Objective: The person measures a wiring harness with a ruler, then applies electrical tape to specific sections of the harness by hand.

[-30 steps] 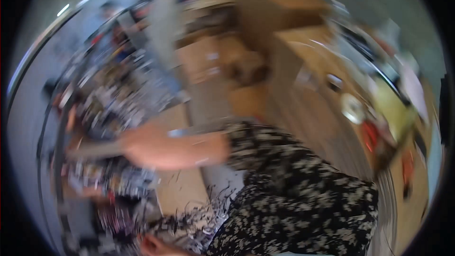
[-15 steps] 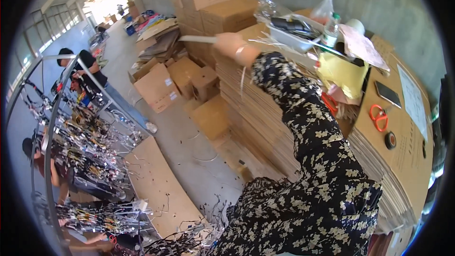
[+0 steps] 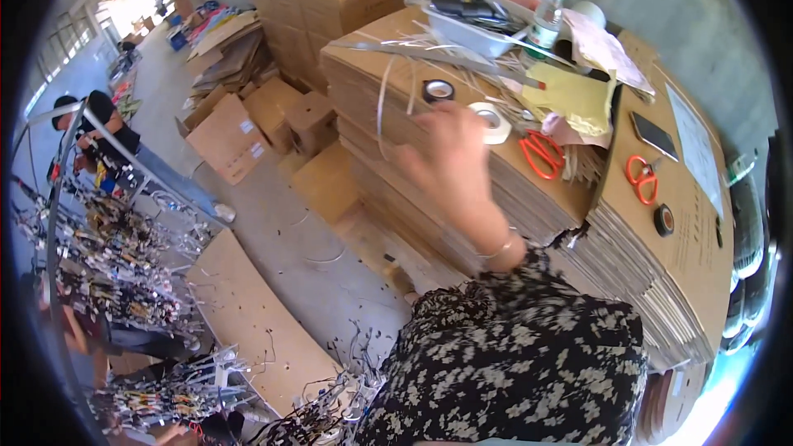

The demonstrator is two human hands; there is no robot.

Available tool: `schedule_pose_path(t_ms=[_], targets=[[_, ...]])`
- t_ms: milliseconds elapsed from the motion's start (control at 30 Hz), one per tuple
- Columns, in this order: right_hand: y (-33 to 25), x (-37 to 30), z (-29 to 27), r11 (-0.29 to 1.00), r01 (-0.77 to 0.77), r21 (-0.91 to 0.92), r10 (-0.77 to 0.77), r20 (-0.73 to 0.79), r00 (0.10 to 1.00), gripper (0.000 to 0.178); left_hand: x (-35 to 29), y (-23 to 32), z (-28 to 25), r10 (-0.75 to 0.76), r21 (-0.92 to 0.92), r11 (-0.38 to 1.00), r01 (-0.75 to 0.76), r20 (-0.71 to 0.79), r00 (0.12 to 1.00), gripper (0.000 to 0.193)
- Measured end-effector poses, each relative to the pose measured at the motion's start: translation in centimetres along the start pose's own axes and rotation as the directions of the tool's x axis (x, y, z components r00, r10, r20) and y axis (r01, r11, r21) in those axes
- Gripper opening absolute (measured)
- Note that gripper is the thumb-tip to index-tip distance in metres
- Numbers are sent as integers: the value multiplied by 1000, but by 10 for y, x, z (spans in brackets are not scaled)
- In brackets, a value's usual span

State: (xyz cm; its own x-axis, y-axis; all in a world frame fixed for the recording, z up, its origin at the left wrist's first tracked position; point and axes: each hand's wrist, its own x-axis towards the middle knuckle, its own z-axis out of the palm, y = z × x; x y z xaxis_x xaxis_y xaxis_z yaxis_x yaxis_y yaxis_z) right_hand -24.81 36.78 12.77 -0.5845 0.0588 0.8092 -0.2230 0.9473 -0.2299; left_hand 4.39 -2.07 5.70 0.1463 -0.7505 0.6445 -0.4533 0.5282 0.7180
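Note:
My right hand reaches over the near edge of a tall stack of flat cardboard. Its fingers are somewhat blurred; the thumb stands apart and nothing shows in the grip. Just beyond the fingertips lies a black tape roll, and beside the hand a white tape roll. Orange-handled scissors rest to the right of these. Farther back, a long flat grey strip with a reddish-brown end lies across the cardboard. Thin pale strips hang over the stack's edge. My left hand is out of view.
A white tray with black items, a bottle and yellow paper sit farther back. A phone, more orange-handled scissors and another tape roll lie right. Leftward are cardboard boxes, wire bundles and co-workers.
My right hand has let go of the long grey strip, which now lies on the cardboard, and has drawn back toward me, near the tape rolls. The view has shifted right.

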Motion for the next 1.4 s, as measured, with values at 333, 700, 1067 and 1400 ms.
schedule_pose_path(t_ms=[333, 700, 1067, 1400], targets=[[106, -11, -16, 882, 135, -452, -101, 99, 990, 25, -11, -11, -10, -11, -104, 995, 10, -1, 1000, 24], [258, 13, 3, 901, -426, 81, 424, 42, 905, 46, -49, -10, -28, 119, -21, 993, -120, -44, 992, 10], [-42, -122, 60, 176, -626, 760, -198, 650, 733, 53, -52, -9, -36, -173, -235, 957, 172, 15, 985, 17], [-268, -187, 74, 480, -863, 156, -761, -414, -499, 40, -59, 11, -64, 82, 216, 975, -57, -104, 991, 19]])
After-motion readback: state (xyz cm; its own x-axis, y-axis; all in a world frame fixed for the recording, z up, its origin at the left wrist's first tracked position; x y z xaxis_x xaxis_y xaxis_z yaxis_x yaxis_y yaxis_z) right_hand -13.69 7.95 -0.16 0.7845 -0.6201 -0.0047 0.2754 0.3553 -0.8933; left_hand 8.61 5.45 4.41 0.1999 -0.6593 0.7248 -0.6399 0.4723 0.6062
